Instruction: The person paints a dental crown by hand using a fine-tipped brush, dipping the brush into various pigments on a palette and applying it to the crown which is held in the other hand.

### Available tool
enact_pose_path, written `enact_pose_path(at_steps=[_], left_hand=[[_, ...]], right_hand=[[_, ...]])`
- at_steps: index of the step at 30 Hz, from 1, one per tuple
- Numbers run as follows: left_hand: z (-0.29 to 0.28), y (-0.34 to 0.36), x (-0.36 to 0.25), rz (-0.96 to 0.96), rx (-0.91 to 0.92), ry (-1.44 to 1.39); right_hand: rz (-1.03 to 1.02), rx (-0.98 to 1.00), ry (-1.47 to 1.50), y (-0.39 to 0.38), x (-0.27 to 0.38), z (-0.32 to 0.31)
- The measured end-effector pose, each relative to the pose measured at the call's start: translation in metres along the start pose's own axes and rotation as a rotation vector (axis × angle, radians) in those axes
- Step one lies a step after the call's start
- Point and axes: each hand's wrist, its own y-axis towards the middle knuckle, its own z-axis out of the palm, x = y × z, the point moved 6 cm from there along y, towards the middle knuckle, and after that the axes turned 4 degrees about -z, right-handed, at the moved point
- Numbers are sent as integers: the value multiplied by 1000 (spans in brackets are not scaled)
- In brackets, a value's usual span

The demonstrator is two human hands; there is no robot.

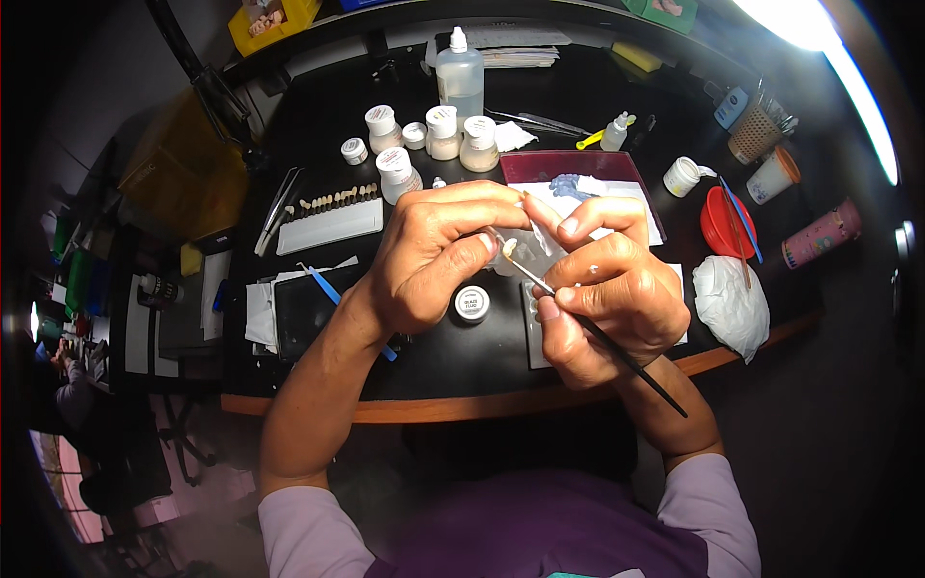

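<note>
Right fingers (pixel 617 292) grip a brush (pixel 646 378); left fingers (pixel 469 255) bend beside a pale piece (pixel 509 248), whether gripping I cannot tell.

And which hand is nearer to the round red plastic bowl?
Right. The right hand is to the left of the round red plastic bowl, with a gap between them; the left hand is farther left, beyond the right hand.

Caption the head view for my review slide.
Right hand holding a thin brush, its tip at a small pale piece by the left hand, above a black table with jars.
</note>
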Motion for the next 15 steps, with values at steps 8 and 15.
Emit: enact_pose_path(at_steps=[8, 15], left_hand=[[0, -1, 1, -47, 0, -28], [1, 0, 3, -108, -4, -104]], right_hand=[[-4, -8, 2, 0, 0, -1], [-41, -24, -37, 3, 1, -3]])
